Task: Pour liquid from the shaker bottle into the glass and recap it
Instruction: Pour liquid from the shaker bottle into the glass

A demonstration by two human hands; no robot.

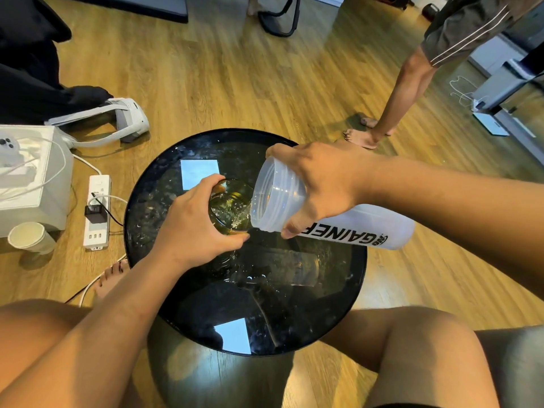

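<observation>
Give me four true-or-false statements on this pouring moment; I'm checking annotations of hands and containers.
1. The translucent plastic shaker bottle is tipped, its open mouth at the clear drinking glass. True.
2. The left hand holds the bottle. False: the left hand grips the glass; the right hand holds the bottle.
3. The glass stands on the round glossy black table. True.
4. The bottle's lid is screwed on. False: its threaded mouth is open.
</observation>
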